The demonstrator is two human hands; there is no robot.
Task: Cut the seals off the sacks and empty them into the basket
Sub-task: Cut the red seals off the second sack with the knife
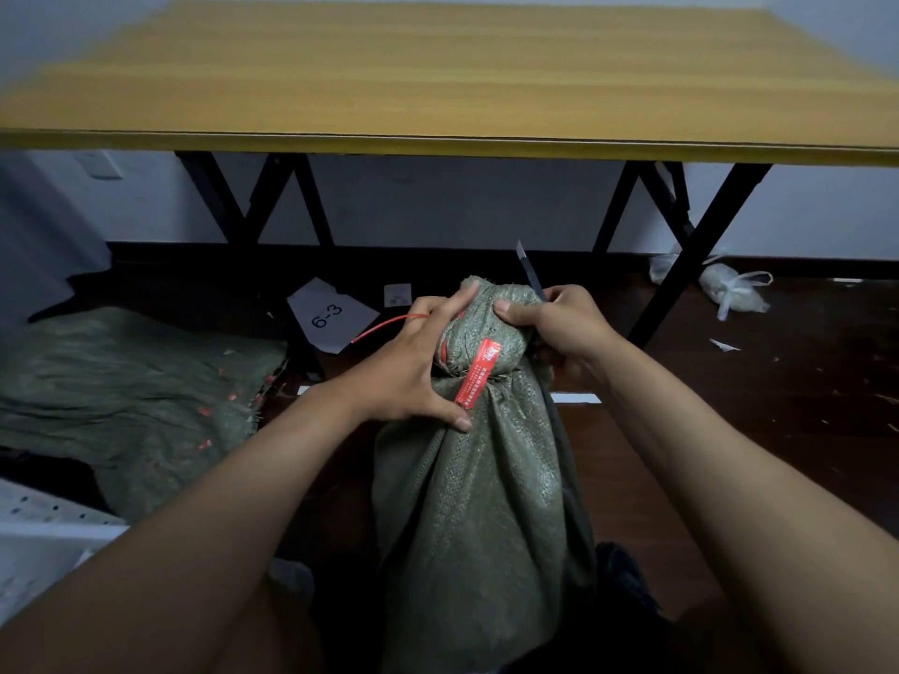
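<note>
the green woven sack (481,503) stood upright on the dark floor between your forearms, in front of the yellow-topped table (438,75), with its neck bunched and tied. the red seal (477,373) hung from the tie at the neck, and its thin red tail (389,325) ran out to the left past your fingers. your left hand (413,367) gripped the left side of the neck, fingers spread over the bunched top and thumb pressed on the cloth just below the seal. your right hand (559,325) gripped the right side of the bunched top, thumb on the cloth, and was also closed around the knife (530,272), whose blade pointed up and away from you. a flattened green sack (131,396) lay on the floor at left. a paper sheet marked 6-3 (331,316) lay beyond it under the table.
</note>
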